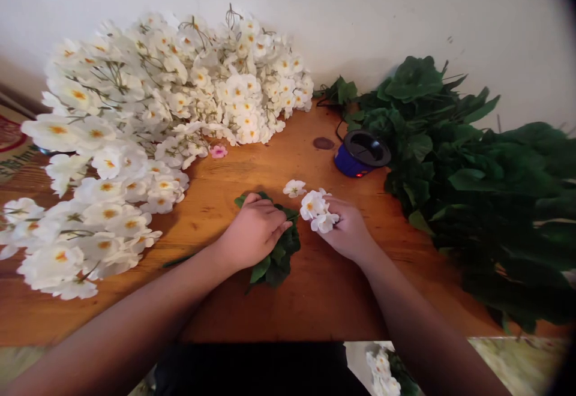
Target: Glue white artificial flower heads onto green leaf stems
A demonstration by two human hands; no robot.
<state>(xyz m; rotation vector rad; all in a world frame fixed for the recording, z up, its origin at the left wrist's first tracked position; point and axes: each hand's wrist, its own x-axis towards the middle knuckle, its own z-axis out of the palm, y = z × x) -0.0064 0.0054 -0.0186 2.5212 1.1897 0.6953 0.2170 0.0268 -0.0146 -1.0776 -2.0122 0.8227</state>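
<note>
Bunch of dark-green fabric-like leaves (279, 262) pinched in your left hand (257, 232), foliage showing either side of grip. Small spray of white, orange-centred artificial flowers (314, 205) gripped in your right hand (350, 228), just right of leaves; blossoms partly hide grip. Round blue pot with black rim and red light (357, 159) near, beyond right grip. Step looks like bringing spray and leaves together; next move calls for steady left pinch, gentle right hold, careful alignment.
</note>
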